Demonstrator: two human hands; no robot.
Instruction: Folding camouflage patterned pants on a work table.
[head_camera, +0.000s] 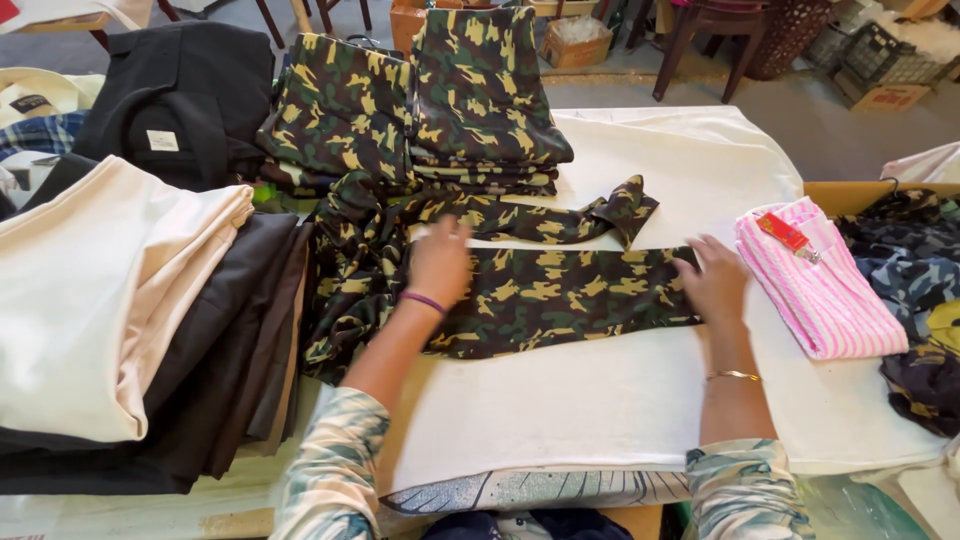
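At the middle of the table, a camouflage garment (520, 290) is spread flat on the white cloth (600, 400) that covers the work surface. The left hand (438, 262) is laid palm down on the left part of the garment, fingers spread and pressing the fabric rather than gripping it; a purple band (424, 301) is worn at its wrist. The right hand (712, 280) is set open at the garment's right end, fingers flat on the edge of the cloth, nothing closed in it; a thin gold bangle (733, 376) is seen on that wrist. Both forearms are stretched forward from patterned sleeves at the near edge.

Just beyond the hands, two stacks of folded camouflage clothing (440, 100) are piled at the far side. To the right, a folded pink striped garment (820, 290) with a red tag (783, 232) is laid just beside the right hand. Further right, a cardboard box (845, 195) is filled with dark camouflage clothes (915, 270). To the left, a pile of cream and dark folded fabrics (130, 310) is stacked, with a black garment (185, 100) behind it. On the far floor, crates and small boxes are seen; their contents cannot be made out.
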